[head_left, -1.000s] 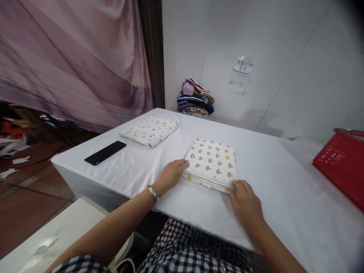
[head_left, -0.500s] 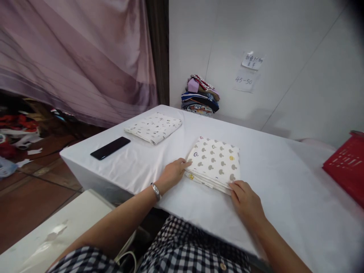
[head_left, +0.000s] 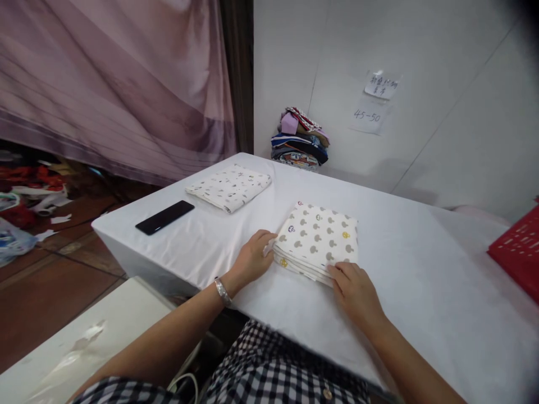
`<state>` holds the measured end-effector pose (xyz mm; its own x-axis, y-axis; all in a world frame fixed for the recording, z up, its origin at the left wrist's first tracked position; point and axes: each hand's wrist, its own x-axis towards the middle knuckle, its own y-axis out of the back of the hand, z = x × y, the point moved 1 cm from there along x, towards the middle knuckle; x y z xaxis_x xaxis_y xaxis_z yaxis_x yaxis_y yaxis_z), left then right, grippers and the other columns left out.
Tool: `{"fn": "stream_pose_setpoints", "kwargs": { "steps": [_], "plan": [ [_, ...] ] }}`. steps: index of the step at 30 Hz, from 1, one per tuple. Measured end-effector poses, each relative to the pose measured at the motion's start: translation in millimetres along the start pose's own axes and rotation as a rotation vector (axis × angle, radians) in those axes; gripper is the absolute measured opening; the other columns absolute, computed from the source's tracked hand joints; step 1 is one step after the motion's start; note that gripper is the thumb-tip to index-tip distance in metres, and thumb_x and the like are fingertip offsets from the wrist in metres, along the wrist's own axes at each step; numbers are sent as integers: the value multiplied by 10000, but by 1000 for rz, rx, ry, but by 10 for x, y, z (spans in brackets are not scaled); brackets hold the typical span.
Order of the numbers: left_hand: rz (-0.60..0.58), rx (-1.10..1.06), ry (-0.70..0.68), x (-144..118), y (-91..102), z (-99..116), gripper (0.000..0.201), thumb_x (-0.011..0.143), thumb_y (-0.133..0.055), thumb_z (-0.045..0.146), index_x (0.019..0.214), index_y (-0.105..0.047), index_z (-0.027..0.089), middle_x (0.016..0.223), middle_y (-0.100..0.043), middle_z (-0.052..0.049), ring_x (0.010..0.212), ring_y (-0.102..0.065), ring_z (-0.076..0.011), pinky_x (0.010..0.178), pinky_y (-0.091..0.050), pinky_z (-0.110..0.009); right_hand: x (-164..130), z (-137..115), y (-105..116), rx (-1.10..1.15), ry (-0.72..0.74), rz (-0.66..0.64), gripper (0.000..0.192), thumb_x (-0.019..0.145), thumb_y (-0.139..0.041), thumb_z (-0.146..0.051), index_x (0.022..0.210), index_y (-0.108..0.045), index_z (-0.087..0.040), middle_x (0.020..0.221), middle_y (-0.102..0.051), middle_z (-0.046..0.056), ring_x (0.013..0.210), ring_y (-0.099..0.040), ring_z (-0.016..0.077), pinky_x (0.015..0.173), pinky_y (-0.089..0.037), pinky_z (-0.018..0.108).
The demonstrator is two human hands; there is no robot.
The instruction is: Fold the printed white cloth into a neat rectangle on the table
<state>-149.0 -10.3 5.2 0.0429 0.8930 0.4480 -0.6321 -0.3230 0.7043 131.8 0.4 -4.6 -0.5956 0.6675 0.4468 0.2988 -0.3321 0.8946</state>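
Left hand [head_left: 251, 259] has curled its fingers against the left edge of the folded spotted cloth [head_left: 319, 238], mid-table; half a second ago they lay flatter. Right hand [head_left: 354, 289] has shifted leftward along the near edge, fingers pressing it (squaring, apparently).

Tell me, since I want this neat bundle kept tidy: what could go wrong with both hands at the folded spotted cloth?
The left hand and right hand touch only the near edges of the folded white cloth with grey spots, so its stacked layers might splay. It also lies fairly near the white-covered table's front edge and could slide off.
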Motion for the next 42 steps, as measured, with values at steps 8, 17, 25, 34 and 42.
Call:
{"fn": "stream_pose_setpoints", "kwargs": {
  "steps": [8,17,25,34,42],
  "plan": [
    [-139,-1,55,-190,-116,203,88,787,-509,167,768,-591,193,764,-614,11,675,-548,-115,616,-427,-227,637,-317,-142,-43,76,-147,278,779,-444,-24,928,-611,-188,906,-583,90,801,-481,216,657,-388,322],
    [-142,-74,237,-191,-173,182,191,835,-447,215,857,-636,202,769,-641,1,706,-559,-134,667,-413,-239,775,-397,-134,141,-16,-247,207,858,-467,-155,1005,-602,-207,975,-570,65,917,-508,190,676,-427,267],
    [-123,-64,429,-153,-235,253,187,828,-481,305,841,-634,198,724,-631,6,648,-539,-130,602,-362,-235,709,-357,-287,236,-20,-139,209,855,-478,-175,1023,-598,-209,964,-571,61,915,-513,192,714,-450,285],
    [-189,-37,608,-19,-291,302,187,798,-504,305,881,-614,180,800,-674,-46,700,-594,-163,600,-347,-232,701,-411,-309,284,36,-56,211,879,-465,-198,1061,-571,-195,937,-559,63,870,-516,196,732,-463,313],
    [-145,-227,618,103,-335,231,197,757,-493,287,780,-650,170,803,-702,-38,739,-625,-191,620,-390,-233,679,-428,-364,362,77,12,250,886,-430,-163,1112,-532,-188,934,-556,64,854,-533,190,725,-483,323]
  ]
}}
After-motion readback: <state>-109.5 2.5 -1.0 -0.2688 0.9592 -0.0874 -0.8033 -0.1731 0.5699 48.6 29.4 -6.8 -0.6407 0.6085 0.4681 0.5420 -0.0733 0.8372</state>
